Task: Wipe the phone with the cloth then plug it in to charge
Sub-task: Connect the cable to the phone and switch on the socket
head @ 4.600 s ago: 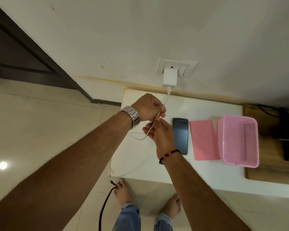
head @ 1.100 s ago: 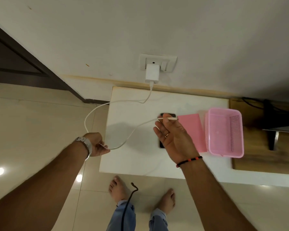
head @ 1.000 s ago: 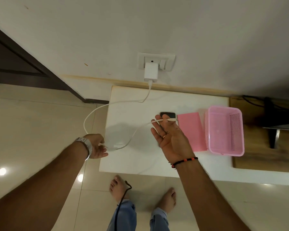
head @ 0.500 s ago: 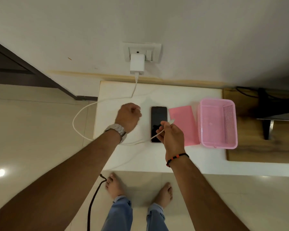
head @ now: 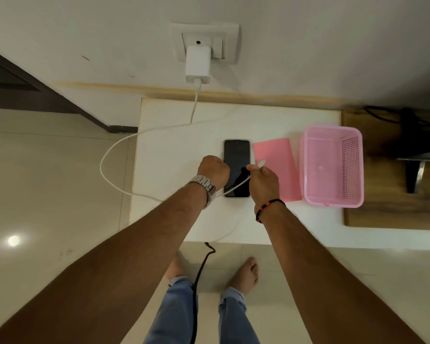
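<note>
A dark phone (head: 236, 157) lies face up on the white table (head: 169, 150). A flat pink cloth (head: 278, 155) lies just to its right. My right hand (head: 263, 180) pinches the white charging cable (head: 109, 155) near its plug end, with the plug tip sticking up over the cloth's left edge. My left hand (head: 212, 171) is curled in a fist at the phone's left edge; whether it grips the cable or phone I cannot tell. The cable runs in a loop off the table's left side up to the white charger (head: 197, 62) in the wall socket (head: 204, 40).
A pink plastic basket (head: 332, 167) stands right of the cloth. A wooden surface (head: 387, 209) with dark gear lies further right. A black cord (head: 199, 276) hangs over the tiled floor near my bare feet. A dark door frame (head: 35, 90) is at the left.
My left hand came in from the table's left edge to the phone's left side. My right hand lowered over the phone's lower right, still holding the plug end.
</note>
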